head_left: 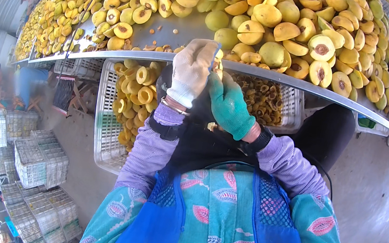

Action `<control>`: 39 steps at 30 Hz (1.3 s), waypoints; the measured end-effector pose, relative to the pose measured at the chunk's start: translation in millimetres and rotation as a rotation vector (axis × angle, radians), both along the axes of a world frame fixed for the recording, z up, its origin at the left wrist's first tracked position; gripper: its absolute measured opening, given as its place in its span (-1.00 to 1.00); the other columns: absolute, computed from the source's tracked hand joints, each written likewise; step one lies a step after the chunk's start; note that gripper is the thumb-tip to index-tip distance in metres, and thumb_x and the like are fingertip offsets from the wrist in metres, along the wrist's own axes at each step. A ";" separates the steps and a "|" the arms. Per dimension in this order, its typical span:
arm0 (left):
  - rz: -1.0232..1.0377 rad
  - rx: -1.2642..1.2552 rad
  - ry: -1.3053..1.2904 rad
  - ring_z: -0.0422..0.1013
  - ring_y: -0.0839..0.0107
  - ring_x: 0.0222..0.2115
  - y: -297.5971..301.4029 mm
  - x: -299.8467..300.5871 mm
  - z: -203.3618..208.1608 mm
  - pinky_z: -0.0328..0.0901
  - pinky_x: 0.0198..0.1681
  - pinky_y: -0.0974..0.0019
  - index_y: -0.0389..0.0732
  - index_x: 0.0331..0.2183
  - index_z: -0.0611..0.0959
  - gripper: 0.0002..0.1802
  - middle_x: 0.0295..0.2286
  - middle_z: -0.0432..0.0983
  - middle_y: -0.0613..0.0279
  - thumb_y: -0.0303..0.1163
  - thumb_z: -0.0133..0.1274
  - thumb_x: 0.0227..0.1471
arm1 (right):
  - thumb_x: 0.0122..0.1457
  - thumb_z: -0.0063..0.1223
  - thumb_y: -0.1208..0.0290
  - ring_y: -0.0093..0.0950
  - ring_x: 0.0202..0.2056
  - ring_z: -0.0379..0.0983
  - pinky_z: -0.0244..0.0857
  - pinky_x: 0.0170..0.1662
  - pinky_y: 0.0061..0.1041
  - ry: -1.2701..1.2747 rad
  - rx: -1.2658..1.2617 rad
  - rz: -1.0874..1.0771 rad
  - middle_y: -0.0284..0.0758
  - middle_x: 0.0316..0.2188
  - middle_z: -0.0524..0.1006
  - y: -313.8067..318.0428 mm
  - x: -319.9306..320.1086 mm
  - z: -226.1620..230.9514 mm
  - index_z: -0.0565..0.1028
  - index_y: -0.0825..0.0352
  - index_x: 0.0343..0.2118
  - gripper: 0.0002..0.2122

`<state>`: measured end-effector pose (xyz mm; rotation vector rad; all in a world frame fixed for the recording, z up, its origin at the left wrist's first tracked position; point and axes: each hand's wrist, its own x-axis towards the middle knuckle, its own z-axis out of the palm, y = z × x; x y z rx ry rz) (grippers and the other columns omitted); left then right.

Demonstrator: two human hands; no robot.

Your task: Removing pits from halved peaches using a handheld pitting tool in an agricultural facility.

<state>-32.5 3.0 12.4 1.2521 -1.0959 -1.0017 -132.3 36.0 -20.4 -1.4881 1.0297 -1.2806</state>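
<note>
My left hand (191, 71), in an off-white glove, is curled closed around a yellow peach piece (218, 65) at the near edge of the metal table. My right hand (232, 106), in a green glove, is closed with its fingertips against the same piece. Whatever else the right fingers grip is hidden. A narrow blue strip (215, 55) shows beside the left fingers; its kind is unclear. Beyond both hands lies a big heap of halved yellow peaches (267, 16), some with pits showing. A small pale scrap (212, 126) sits below the right hand, over my dark lap.
Under the table edge, a white crate (103, 121) holds hollowed peach halves. Another crate (291, 105) holds brown pits or scraps. The raised metal rim (128, 52) runs across in front of me. Stacked crates (41, 162) and other people (1, 82) are at the left.
</note>
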 end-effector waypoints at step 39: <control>-0.148 -0.308 -1.658 0.46 0.12 -0.28 -27.2 95.2 30.6 0.34 -0.20 0.18 -0.19 -0.21 0.60 -0.69 -0.29 0.51 0.04 -0.45 0.06 -0.09 | 0.23 -0.22 -0.05 -0.66 -0.76 0.13 0.12 -0.65 -0.63 -0.845 1.461 0.392 -0.52 -0.74 0.22 7.3 -55.2 -57.3 0.28 0.12 -0.38 -0.69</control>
